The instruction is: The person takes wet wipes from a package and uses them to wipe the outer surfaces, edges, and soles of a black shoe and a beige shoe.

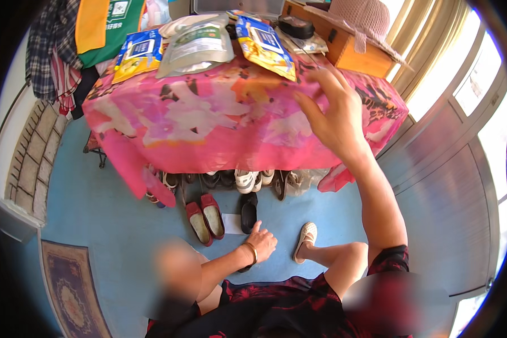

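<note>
My right hand (335, 110) is raised in front of the cloth-covered table, its fingers apart and nothing in them. Its fingertips are nearest the blue and yellow packet (265, 46) at the table's front edge. Lower down, my left hand (261, 243), with a bracelet on the wrist, hangs above the floor with its index finger stretched out and nothing visible in it. Just beyond that finger stands a black shoe (248, 215), partly over a white sheet (231, 223). To its left is a pair of red shoes (205, 218).
A pink floral cloth (191, 121) drapes the table, with several shoes (245, 180) beneath it. On top lie a silver pouch (198, 48), another blue and yellow packet (138, 55), and a wooden box (343, 48) under a pink hat (359, 19). A rug (73, 287) lies at left; a door (445, 203) stands right.
</note>
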Action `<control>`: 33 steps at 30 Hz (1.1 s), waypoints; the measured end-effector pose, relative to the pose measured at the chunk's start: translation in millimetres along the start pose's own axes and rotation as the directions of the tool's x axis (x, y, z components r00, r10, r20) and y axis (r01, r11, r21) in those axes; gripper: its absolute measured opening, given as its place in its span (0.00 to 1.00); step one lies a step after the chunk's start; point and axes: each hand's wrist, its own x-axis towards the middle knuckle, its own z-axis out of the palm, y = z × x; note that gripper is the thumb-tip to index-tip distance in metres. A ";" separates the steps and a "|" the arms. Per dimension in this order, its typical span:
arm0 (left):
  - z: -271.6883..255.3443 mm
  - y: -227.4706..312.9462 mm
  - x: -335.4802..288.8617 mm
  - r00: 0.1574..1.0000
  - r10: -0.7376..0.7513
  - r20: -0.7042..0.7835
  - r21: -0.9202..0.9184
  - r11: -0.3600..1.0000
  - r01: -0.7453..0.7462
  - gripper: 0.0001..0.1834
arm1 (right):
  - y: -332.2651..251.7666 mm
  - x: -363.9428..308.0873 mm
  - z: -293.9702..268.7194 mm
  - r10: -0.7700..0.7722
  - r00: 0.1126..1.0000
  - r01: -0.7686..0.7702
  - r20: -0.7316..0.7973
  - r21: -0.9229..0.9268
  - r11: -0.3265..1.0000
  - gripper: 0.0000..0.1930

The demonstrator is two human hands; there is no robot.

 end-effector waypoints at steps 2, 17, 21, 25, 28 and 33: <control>-3.0 -4.1 21.9 0.989 -0.030 -0.146 0.093 0.995 0.044 0.11 | 6.4 39.4 12.1 -0.228 0.970 0.199 -0.085 -0.261 0.945 0.26; -85.1 -19.6 -33.4 0.866 -0.317 -0.387 -0.776 -0.396 -0.492 0.23 | -80.9 -125.9 25.4 -0.248 0.946 0.108 -0.208 -0.519 0.848 0.25; -118.1 8.3 -33.9 0.882 -0.198 -0.428 -0.562 -0.706 -0.431 0.31 | -98.1 -245.0 55.4 0.116 0.988 -0.060 0.098 -0.449 0.891 0.28; -71.9 -9.2 -19.7 0.897 -0.435 -0.083 -0.804 -0.502 -0.318 0.17 | -95.1 -268.1 72.6 0.161 0.958 -0.090 0.236 -0.285 0.954 0.27; -54.5 -6.0 -24.6 0.906 -0.416 -0.078 -0.826 -0.482 -0.292 0.16 | -95.3 -276.0 57.7 0.352 0.885 -0.372 0.306 0.008 0.928 0.29; -55.7 -0.4 -23.3 0.881 -0.474 -0.008 -0.813 -0.510 -0.282 0.15 | -85.7 -274.4 57.3 0.454 0.834 -0.511 0.315 0.129 0.850 0.26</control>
